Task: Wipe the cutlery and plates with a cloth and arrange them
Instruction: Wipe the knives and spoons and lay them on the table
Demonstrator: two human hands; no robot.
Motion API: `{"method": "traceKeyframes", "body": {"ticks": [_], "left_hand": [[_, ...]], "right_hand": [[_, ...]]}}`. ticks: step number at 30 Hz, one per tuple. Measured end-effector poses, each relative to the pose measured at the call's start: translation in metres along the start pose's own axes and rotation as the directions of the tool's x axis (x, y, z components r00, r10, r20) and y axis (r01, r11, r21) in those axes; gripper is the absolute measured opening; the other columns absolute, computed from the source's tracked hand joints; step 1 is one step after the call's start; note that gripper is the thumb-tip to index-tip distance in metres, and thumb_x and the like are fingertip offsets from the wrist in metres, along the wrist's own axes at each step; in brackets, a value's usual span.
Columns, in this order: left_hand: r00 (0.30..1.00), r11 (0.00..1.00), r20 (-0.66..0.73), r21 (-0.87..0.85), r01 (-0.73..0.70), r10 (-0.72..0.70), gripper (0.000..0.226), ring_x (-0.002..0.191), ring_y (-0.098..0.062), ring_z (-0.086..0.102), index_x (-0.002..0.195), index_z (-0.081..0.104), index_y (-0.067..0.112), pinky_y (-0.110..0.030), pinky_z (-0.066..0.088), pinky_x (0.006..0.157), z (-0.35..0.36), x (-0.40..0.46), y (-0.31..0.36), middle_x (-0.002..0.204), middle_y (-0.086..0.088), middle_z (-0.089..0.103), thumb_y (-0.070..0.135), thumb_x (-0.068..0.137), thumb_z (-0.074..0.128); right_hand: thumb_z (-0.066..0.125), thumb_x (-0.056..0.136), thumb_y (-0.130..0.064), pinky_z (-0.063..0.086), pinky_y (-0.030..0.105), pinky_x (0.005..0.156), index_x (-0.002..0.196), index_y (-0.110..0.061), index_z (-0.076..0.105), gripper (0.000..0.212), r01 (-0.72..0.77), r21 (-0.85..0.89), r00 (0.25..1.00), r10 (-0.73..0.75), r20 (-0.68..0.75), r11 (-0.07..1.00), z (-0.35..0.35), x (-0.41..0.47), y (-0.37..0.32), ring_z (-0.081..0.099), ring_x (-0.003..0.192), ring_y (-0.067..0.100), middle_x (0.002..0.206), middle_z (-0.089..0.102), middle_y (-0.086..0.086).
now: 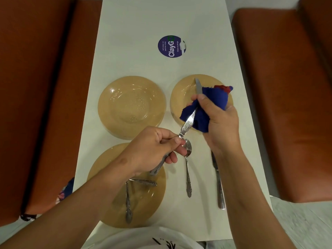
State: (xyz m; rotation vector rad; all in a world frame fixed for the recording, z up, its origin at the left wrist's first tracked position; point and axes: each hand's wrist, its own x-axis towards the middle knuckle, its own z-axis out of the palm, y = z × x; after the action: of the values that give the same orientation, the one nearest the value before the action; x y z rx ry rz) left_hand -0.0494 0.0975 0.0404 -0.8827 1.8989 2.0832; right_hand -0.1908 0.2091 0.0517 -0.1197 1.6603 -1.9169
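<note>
Your left hand [154, 148] grips a knife [188, 123]; your right hand [219, 121] holds the cloth [206, 106] around it.
At 12 o'clock, a sticker [171, 46] reads "ClayG"; its smaller print is illegible.

It looks like a canteen: a long white table [161, 20], brown padded benches [280, 87] on both sides, a "ClayGo" sticker [171, 46].

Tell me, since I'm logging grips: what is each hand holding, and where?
Left hand grips the knife by its handle; right hand holds the blue cloth bunched round the blade.
</note>
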Motion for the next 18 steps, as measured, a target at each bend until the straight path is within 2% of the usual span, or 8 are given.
{"method": "traceKeyframes", "body": {"ticks": [3, 6, 9, 12, 14, 15, 16, 18], "left_hand": [[1.0, 1.0, 0.021, -0.009, 0.004, -0.004, 0.017, 0.064, -0.012, 0.068, 0.099, 0.076, 0.013, -0.023, 0.055, 0.061, 0.003, 0.0, -0.004, 0.09, -0.003, 0.082, 0.015, 0.104, 0.059], [0.999, 1.0, 0.035, -0.022, 0.017, -0.017, 0.018, 0.067, -0.014, 0.071, 0.097, 0.076, 0.016, -0.025, 0.057, 0.063, 0.006, 0.001, -0.011, 0.092, -0.005, 0.082, 0.014, 0.104, 0.059], [1.0, 0.996, -0.006, -0.082, 0.02, -0.021, 0.019, 0.075, -0.018, 0.076, 0.095, 0.079, 0.022, -0.03, 0.063, 0.073, 0.01, 0.005, -0.014, 0.094, -0.003, 0.081, 0.014, 0.101, 0.063], [0.999, 0.982, -0.038, -0.185, 0.028, -0.035, 0.018, 0.079, -0.019, 0.075, 0.094, 0.081, 0.021, -0.031, 0.064, 0.076, 0.021, 0.013, -0.015, 0.09, -0.001, 0.08, 0.011, 0.098, 0.066], [0.999, 0.985, -0.043, -0.171, 0.013, -0.021, 0.016, 0.082, -0.016, 0.074, 0.097, 0.081, 0.017, -0.03, 0.063, 0.08, 0.029, 0.021, -0.018, 0.092, 0.0, 0.08, 0.009, 0.098, 0.066], [0.999, 0.99, -0.042, -0.141, 0.0, -0.006, 0.017, 0.086, -0.015, 0.075, 0.098, 0.081, 0.02, -0.031, 0.062, 0.085, 0.034, 0.024, -0.02, 0.094, 0.002, 0.08, 0.011, 0.099, 0.067], [0.999, 0.994, -0.04, -0.112, -0.01, 0.006, 0.017, 0.09, -0.014, 0.076, 0.098, 0.081, 0.023, -0.031, 0.061, 0.09, 0.039, 0.027, -0.022, 0.097, 0.004, 0.081, 0.012, 0.099, 0.068], [0.999, 0.999, -0.034, -0.046, -0.022, 0.02, 0.016, 0.091, -0.012, 0.076, 0.099, 0.081, 0.029, -0.029, 0.059, 0.092, 0.052, 0.032, -0.025, 0.1, 0.007, 0.081, 0.016, 0.098, 0.07]], "right_hand": [[0.066, 0.102, -0.015, 0.061, 0.037, 0.069, 0.092, -0.019, 0.072, 0.011, 0.077, -0.077, 0.994, -0.082, -0.074, 0.994, -0.011, 0.009, -0.009, 0.074, 0.073, 0.014, 0.08, 0.076, -0.003], [0.068, 0.1, -0.016, 0.063, 0.053, 0.088, 0.104, -0.024, 0.069, 0.009, 0.14, -0.121, 0.981, -0.154, -0.12, 0.983, -0.033, 0.016, -0.012, 0.077, 0.093, 0.025, 0.099, 0.079, 0.002], [0.064, 0.094, -0.009, 0.06, 0.05, 0.095, 0.112, -0.019, 0.069, 0.021, 0.14, -0.174, 0.987, -0.152, -0.057, 0.975, -0.055, 0.01, -0.014, 0.074, 0.106, 0.026, 0.108, 0.079, 0.004], [0.06, 0.082, 0.0, 0.064, 0.038, 0.09, 0.11, -0.018, 0.073, 0.036, 0.11, -0.384, 0.992, -0.123, -0.008, 0.917, -0.069, -0.009, -0.009, 0.072, 0.107, 0.016, 0.116, 0.076, -0.007], [0.06, 0.086, 0.01, 0.065, 0.033, 0.083, 0.111, -0.023, 0.072, 0.043, 0.068, -0.457, 0.997, -0.076, 0.002, 0.887, -0.076, -0.023, -0.004, 0.071, 0.106, 0.01, 0.121, 0.071, -0.02], [0.063, 0.088, 0.01, 0.064, 0.026, 0.077, 0.108, -0.025, 0.071, 0.041, 0.043, -0.488, 0.999, -0.046, 0.007, 0.872, -0.079, -0.03, -0.001, 0.07, 0.103, 0.005, 0.118, 0.069, -0.028], [0.069, 0.091, 0.005, 0.06, 0.019, 0.071, 0.105, -0.029, 0.07, 0.037, 0.014, -0.521, 1.0, -0.01, 0.01, 0.853, -0.082, -0.038, 0.002, 0.07, 0.097, 0.002, 0.111, 0.068, -0.031], [0.078, 0.091, -0.017, 0.056, 0.013, 0.062, 0.102, -0.033, 0.07, 0.021, -0.058, -0.558, 0.997, 0.08, 0.015, 0.828, -0.09, -0.055, 0.012, 0.07, 0.086, 0.011, 0.097, 0.07, -0.02]]}}
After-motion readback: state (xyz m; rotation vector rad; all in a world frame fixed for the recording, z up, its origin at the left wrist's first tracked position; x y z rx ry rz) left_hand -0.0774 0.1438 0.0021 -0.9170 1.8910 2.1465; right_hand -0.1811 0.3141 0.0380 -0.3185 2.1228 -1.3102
